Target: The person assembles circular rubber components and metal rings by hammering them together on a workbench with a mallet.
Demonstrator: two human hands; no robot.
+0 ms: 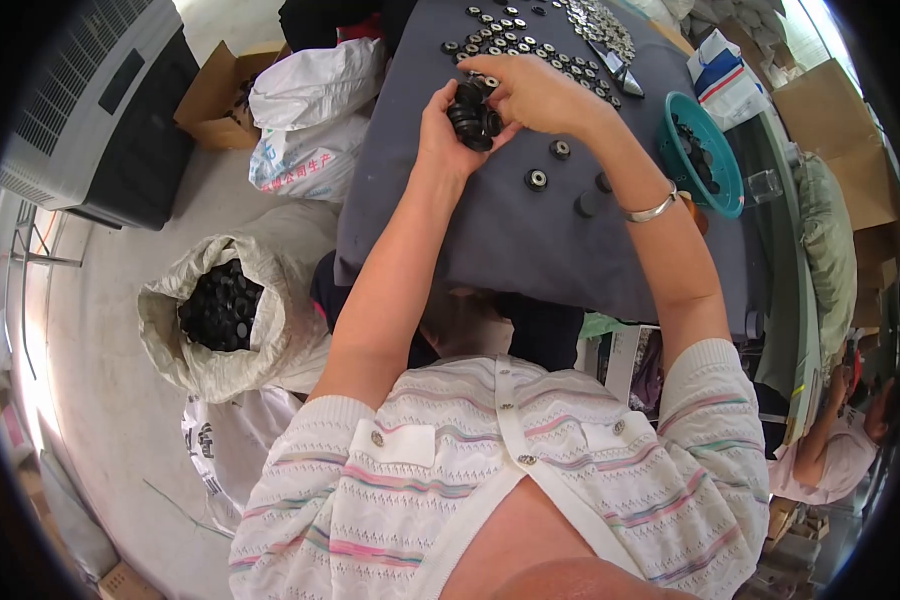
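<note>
Over the grey-covered table (400, 225), my left hand (440, 138) is closed around several small black round parts (473, 118), cupped in the palm. My right hand (538, 92) is bent over the same cluster, its fingers on a black part with a pale metal centre (490, 82). Just right of my hands, a round black part with a metal ring (538, 180) lies on the cloth, and another similar part (560, 149) sits slightly farther off. Beyond my hands, many such parts (518, 44) are spread out. Partly hidden under my right forearm are more dark round pieces (587, 204).
Small silvery pieces (605, 30) are heaped at the far edge near a pointed metal tool (622, 78). A teal basin (733, 195) holding black discs stands right. Left on the floor are an open sack (165, 320) of black discs, white bags (315, 90) and a cardboard box (205, 90).
</note>
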